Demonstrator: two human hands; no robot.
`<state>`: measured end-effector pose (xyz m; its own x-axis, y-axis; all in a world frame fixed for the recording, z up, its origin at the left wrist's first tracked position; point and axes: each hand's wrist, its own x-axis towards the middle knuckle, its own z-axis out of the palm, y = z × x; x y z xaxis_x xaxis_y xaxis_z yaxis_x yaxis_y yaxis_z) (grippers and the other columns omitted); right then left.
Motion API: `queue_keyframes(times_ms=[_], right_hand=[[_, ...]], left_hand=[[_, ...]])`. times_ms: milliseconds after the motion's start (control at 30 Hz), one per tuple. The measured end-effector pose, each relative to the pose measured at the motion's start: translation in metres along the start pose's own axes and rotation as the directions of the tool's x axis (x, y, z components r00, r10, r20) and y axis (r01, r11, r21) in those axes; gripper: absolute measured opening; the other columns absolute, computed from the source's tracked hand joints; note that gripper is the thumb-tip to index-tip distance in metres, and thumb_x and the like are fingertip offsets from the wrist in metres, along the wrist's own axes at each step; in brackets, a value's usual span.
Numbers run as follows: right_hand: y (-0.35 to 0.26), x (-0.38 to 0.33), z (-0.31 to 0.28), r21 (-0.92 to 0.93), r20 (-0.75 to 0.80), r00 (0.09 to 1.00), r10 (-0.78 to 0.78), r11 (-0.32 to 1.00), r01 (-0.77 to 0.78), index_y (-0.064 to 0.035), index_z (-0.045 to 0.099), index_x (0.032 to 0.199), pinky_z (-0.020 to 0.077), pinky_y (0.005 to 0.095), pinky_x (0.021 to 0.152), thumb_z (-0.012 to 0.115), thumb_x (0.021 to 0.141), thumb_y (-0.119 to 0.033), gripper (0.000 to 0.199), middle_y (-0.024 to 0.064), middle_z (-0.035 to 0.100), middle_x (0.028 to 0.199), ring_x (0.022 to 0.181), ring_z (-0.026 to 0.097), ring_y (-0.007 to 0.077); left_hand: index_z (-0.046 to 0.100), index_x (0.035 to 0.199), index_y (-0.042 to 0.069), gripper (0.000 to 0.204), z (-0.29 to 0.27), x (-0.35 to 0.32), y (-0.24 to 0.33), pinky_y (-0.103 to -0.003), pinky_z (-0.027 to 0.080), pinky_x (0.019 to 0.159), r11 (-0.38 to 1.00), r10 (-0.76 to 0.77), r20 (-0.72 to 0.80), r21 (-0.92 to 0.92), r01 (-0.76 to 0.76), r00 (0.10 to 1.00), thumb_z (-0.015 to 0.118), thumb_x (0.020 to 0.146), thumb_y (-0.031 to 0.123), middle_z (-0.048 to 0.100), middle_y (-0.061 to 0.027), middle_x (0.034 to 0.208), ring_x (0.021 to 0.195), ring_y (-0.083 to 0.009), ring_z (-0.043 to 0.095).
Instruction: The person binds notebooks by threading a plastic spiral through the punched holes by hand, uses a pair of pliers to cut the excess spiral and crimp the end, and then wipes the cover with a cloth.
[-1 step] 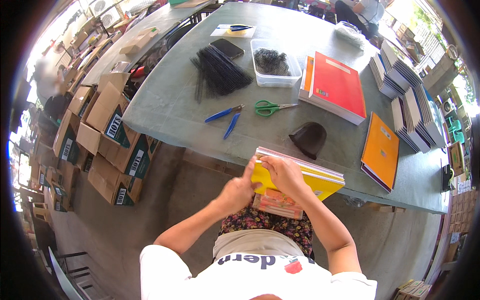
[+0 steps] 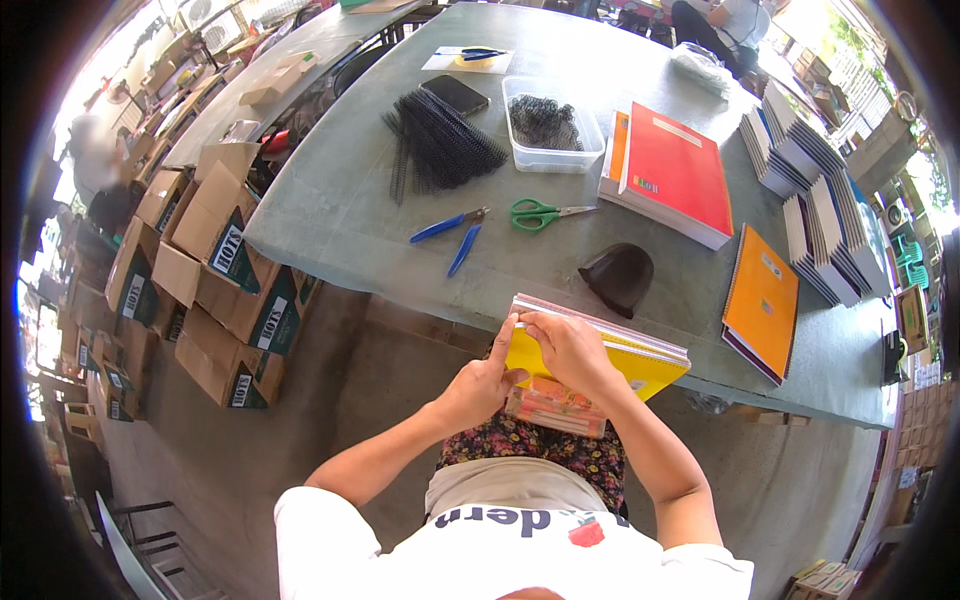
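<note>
A thick notebook with a yellow cover (image 2: 640, 370) stands tilted at the table's near edge, its page edges upward. My left hand (image 2: 472, 390) grips its left side, index finger stretched up to the top left corner and thumb against the cover. At that same corner the fingers of my right hand (image 2: 568, 350) are pinched together. Whatever lies between those fingertips is too small to make out. Under the notebook, by my lap, is an orange-pink patterned bundle (image 2: 555, 408). A dark rounded pad (image 2: 617, 280) lies just beyond the notebook.
On the table (image 2: 350, 225) lie blue-handled pliers (image 2: 450, 238), green scissors (image 2: 540, 213), black wire coils (image 2: 445, 145), a clear tub (image 2: 550, 155) and a phone (image 2: 454, 95). Red books (image 2: 675, 170), an orange notebook (image 2: 762, 305) and stacked notebooks (image 2: 830, 235) stand right. Cartons (image 2: 235, 350) are left.
My left hand has shifted very slightly at the notebook's corner. Everything else looks the same.
</note>
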<state>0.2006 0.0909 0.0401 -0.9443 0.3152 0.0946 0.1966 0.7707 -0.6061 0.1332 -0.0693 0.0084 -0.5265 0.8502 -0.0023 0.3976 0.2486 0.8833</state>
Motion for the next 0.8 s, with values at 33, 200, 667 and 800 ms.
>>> queue_keyframes(times_ms=[33,200,667,800], right_hand=[[-0.002,0.000,-0.003,0.033,0.012,1.000,-0.005,0.999,0.005,-0.0097,0.067,0.098,0.0492,0.0419,0.069,0.056,0.086,-0.019,0.019,0.0162,0.066,0.086,0.080,0.063,0.0352],[-0.013,-0.002,-0.007,0.065,0.011,1.000,-0.010,0.998,0.009,-0.0080,0.066,0.097,0.0490,0.0419,0.069,0.056,0.086,-0.016,0.017,0.0167,0.066,0.086,0.079,0.063,0.0356],[-0.008,-0.009,-0.004,0.044,-0.068,0.990,-0.121,0.991,0.124,-0.0053,0.062,0.102,0.0487,0.0426,0.069,0.055,0.083,-0.010,0.021,0.0160,0.066,0.088,0.080,0.063,0.0342],[-0.006,-0.007,-0.001,-0.016,0.029,0.993,-0.112,0.994,0.112,-0.0042,0.060,0.097,0.0486,0.0423,0.068,0.055,0.083,-0.013,0.017,0.0151,0.065,0.088,0.079,0.063,0.0332]], left_hand=[[0.041,0.120,0.001,0.038,-0.009,0.002,0.003,-0.037,0.049,0.056,0.999,-0.014,0.026,-0.046,0.015,1.000,0.057,0.087,0.007,0.060,-0.0248,0.070,0.062,-0.0299,0.065],[0.054,0.114,-0.001,0.029,-0.033,0.015,0.010,-0.034,0.048,0.057,0.990,-0.134,-0.203,-0.079,0.120,0.970,0.057,0.087,0.005,0.062,-0.0200,0.073,0.062,-0.0282,0.062],[0.063,0.106,0.001,0.021,-0.014,0.011,0.007,-0.025,0.050,0.065,0.985,0.167,-0.363,0.030,-0.167,0.917,0.058,0.086,0.001,0.067,-0.0099,0.086,0.070,-0.0122,0.062],[0.063,0.107,0.002,0.019,-0.027,0.006,0.020,-0.024,0.047,0.056,0.953,-0.058,-0.217,-0.302,-0.010,0.974,0.056,0.089,0.005,0.064,-0.0079,0.078,0.057,-0.0091,0.056]])
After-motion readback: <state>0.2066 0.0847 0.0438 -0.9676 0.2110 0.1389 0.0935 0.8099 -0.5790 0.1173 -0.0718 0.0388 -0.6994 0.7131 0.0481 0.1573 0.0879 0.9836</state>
